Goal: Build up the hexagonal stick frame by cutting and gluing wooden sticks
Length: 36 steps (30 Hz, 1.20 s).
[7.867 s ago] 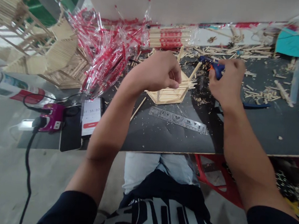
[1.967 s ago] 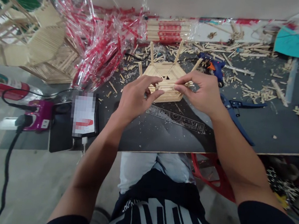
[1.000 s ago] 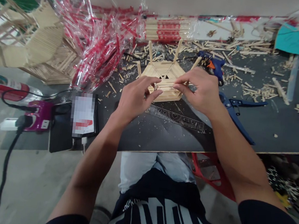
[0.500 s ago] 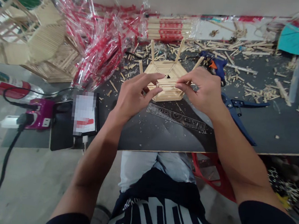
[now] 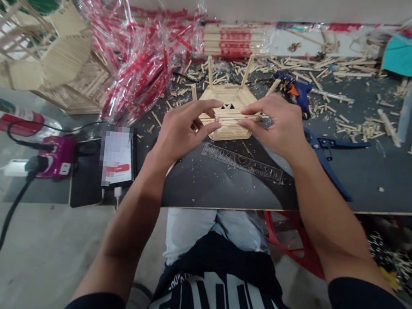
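A hexagonal frame of pale wooden sticks rests on the dark table, with several short posts standing up from its corners. Along its near side, a small bundle of wooden sticks lies level between my hands. My left hand has thumb and forefinger closed on the bundle's left end. My right hand pinches the same bundle farther right, and stick ends poke out behind its fingers. Whether the bundle touches the frame beneath I cannot tell. A clear ruler lies just in front of the frame.
A blue glue gun and blue-handled cutters lie to the right among stick scraps. Crumpled red and clear wrappers heap up at left. A phone and purple power socket sit front left, beside a larger stick model.
My right fingers have shifted slightly left along the bundle, and stick ends now show past them. My left hand has moved a little left. A thin stick now shows beside my left wrist.
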### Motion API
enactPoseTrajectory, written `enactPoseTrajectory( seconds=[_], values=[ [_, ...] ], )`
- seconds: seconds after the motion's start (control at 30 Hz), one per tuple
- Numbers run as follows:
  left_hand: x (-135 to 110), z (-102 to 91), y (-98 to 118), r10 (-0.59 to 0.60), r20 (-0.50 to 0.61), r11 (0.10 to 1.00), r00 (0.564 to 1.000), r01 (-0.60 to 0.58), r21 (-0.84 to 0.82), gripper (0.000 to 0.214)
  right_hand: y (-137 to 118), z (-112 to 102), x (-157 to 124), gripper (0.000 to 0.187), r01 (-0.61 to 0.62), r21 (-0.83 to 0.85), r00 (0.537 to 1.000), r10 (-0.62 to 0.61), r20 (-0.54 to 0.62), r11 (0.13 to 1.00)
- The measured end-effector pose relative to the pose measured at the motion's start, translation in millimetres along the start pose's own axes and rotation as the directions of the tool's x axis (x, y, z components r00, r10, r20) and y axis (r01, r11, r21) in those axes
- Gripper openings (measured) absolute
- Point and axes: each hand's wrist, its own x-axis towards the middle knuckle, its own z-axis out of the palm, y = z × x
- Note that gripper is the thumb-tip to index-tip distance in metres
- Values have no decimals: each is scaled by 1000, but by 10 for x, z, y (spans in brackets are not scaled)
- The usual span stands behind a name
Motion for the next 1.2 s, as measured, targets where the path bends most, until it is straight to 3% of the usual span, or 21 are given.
enactPoseTrajectory(
  seconds=[0.2, 0.37, 0.53, 1.2],
  values=[
    [2, -19, -68, 25, 9, 1000, 1000, -25, -10, 43, 43, -64, 12, 47, -20, 11, 1000, 20, -4, 1000],
    [27, -21, -41, 38, -8, 999, 999, -38, -29, 35, 70, -142, 15, 27, -20, 52, 999, 22, -36, 998],
    [43, -30, -38, 39, -1, 999, 999, -39, -31, 26, -2, -238, 36, 15, -123, 101, 992, 119, 44, 987],
    [18, 13, -90, 16, 44, 1000, 999, -17, 16, 24, 23, -291, 35, 27, -251, 187, 966, 233, 113, 950]
  ],
)
